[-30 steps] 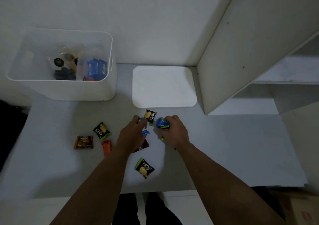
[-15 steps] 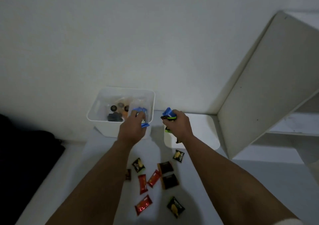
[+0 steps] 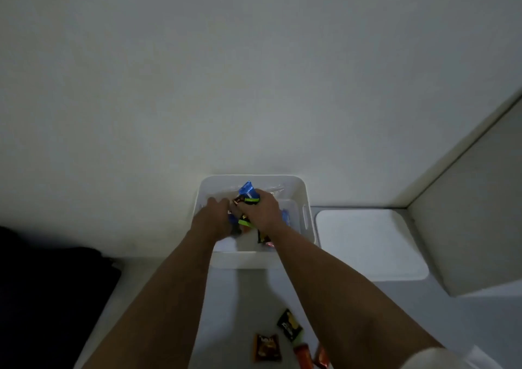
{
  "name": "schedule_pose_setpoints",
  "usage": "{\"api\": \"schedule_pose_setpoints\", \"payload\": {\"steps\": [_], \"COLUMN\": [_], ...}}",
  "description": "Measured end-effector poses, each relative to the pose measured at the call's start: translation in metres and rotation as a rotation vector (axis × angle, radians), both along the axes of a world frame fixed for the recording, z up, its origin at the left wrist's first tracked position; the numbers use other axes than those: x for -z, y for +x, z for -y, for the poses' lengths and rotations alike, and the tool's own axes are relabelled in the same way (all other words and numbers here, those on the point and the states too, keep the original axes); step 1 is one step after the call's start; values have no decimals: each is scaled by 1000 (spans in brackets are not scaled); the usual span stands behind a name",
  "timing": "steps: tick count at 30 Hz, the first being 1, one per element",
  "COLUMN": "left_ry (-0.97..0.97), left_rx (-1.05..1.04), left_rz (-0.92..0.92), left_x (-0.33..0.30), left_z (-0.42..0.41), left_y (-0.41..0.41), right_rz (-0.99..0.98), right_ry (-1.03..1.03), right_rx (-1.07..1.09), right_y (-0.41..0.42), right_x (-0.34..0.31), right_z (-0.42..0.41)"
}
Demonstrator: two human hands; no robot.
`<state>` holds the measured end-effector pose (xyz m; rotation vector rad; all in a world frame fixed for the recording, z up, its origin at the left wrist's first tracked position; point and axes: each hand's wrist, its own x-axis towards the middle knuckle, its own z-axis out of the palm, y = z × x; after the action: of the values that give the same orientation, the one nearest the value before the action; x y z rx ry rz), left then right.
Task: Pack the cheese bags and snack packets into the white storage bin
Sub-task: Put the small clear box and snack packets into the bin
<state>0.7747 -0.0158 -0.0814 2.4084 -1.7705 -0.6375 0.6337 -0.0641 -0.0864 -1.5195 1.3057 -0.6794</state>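
Observation:
The white storage bin (image 3: 308, 199) stands against the wall at the table's far side. Both my hands are over its opening. My right hand (image 3: 264, 210) is closed on a bunch of snack packets (image 3: 247, 194), blue and green-black ones sticking out of the fist. My left hand (image 3: 216, 216) reaches in beside it, fingers curled; a bit of blue packet shows at its edge. Clear bags lie in the bin, mostly hidden by my hands. More snack packets lie on the table near me: a black-yellow one (image 3: 288, 324), a brown one (image 3: 267, 348) and red ones (image 3: 303, 356).
The bin's flat white lid (image 3: 370, 244) lies on the table right of the bin. A white shelf panel (image 3: 466, 216) rises at the far right. A dark mass (image 3: 50, 292) fills the space left of the table.
Both hands carried their packets from the table's middle up to the bin and now hover inside its opening. My view lifted toward the wall and bin.

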Motion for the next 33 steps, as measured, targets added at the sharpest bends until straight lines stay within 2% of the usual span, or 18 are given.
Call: {"api": "schedule_pose_setpoints", "payload": {"steps": [4,9,11,14,17,22,28,30,33], "left_ry": [131,252,227,159,78,-196,-569,-554,-413], "left_rx": [93,178,180,147,119,-29,134,177,203], "left_rz": [-3,-4,-6,-5,-14,-36,-93,-122,113], "left_x": [24,24,24,20,6,-10,23,41,63], "left_z": [21,24,23,19,9,-12,-73,-100,-136], "left_y": [22,26,26,27,9,-44,-109,-133,-160], "right_rz": [-147,-493,-545,-510,-392,-238,-245,-261,-322], "right_ry": [91,174,191,137,86,-72,-161,-154,-131], "right_rx": [-20,-297,-354,-298,-176,22,188,204,185], "right_y": [32,49,50,38,13,-59,-175,-218,-277], "right_x": [38,62,62,42,21,-8,1,16,54], "right_z": [5,12,15,13,8,-12,-47,-67,-104]}}
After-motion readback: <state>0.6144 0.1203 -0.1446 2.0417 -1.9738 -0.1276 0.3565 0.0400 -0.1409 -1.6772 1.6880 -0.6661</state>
